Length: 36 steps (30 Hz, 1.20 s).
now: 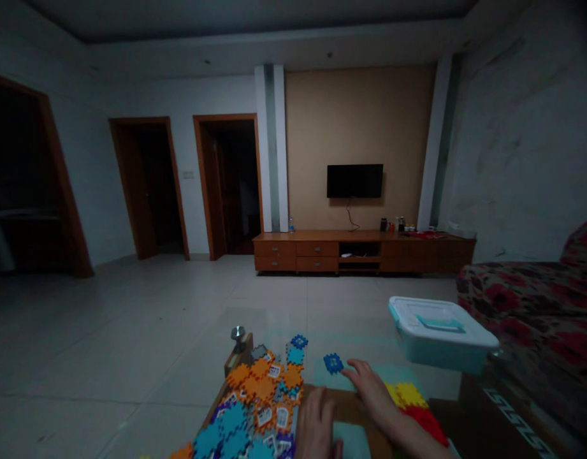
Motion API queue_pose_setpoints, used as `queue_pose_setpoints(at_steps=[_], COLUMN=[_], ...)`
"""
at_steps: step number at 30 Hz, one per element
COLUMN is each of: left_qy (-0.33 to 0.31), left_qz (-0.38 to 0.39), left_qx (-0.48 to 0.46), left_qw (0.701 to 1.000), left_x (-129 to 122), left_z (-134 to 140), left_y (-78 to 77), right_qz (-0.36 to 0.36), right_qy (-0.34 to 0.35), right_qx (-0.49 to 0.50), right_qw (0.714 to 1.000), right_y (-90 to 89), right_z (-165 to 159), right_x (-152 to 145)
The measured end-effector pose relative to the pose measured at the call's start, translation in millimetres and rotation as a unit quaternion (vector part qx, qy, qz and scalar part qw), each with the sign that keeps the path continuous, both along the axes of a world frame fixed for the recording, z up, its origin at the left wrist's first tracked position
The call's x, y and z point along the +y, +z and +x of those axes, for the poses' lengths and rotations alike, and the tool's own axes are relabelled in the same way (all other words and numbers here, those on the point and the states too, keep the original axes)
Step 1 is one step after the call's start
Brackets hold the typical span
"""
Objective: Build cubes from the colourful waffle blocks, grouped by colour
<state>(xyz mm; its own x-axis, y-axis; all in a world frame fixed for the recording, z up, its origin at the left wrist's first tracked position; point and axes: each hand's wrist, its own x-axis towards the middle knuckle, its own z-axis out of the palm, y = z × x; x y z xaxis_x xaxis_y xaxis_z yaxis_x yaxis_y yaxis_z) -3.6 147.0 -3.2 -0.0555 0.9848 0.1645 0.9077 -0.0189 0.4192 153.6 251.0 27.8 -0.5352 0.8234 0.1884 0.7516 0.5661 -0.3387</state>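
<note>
At the lower centre of the frame the right hand [373, 390] reaches open, empty fingers toward a blue tile [333, 363] on the worktop [470, 408], the left hand [316, 424] flat; a nudge could slide it off the far edge.

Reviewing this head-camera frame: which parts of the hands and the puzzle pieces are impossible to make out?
- Left hand: wrist cut off by the bottom edge.
- Right hand: whether its fingers touch the blue piece is unclear in the dim light.
- Markings on the white tiles: too small to read.
- Lidded box: contents hidden by its lid.
</note>
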Motion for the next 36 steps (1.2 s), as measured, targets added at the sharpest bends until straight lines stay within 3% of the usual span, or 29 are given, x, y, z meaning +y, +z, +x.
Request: queue_pose_setpoints(at_steps=[4,6,11,16,21,24,28,30,32,36], left_qy=[0.058,0.069,0.067,0.087,0.091,0.075,0.033,0.001,-0.048,-0.167], left_qz=[-0.042,-0.071,-0.097,-0.126,-0.152,-0.144,-0.107,-0.092,-0.075,-0.067], left_qx=[0.077,0.093,0.093,0.08,0.068,0.06,0.033,0.014,-0.029,-0.147], left_qw=[0.995,0.991,0.989,0.985,0.982,0.985,0.993,0.996,0.996,0.973], left_x=[66.8,97.2,154.6,166.2,140.5,115.5,69.5,38.0,2.0,-61.1], left_z=[-57.3,-74.6,-85.4,-75.4,-73.8,-74.7,-65.1,-52.2,-33.2,19.6], left_y=[33.6,41.9,32.4,21.9,31.0,44.8,63.5,66.0,61.9,42.6], right_qz=[-0.066,-0.083,-0.125,-0.15,-0.166,-0.148,-0.13,-0.139,-0.148,-0.161], right_qy=[0.012,0.025,0.031,0.029,-0.004,-0.008,-0.01,-0.051,-0.136,-0.262], right_qx=[-0.1,-0.114,-0.154,-0.162,-0.072,-0.026,0.134,0.271,0.377,0.459], right_qw=[0.993,0.99,0.98,0.975,0.983,0.989,0.982,0.951,0.904,0.834], right_y=[-2.0,-5.6,-14.6,-16.7,-13.6,1.5,28.0,32.5,27.5,-1.9], right_z=[-39.8,-51.7,-65.0,-60.0,-58.1,-48.1,10.4,56.4,102.4,162.1], right_x=[59.0,81.6,97.1,63.1,16.7,-15.1,-61.7,-86.6,-112.1,-152.3])
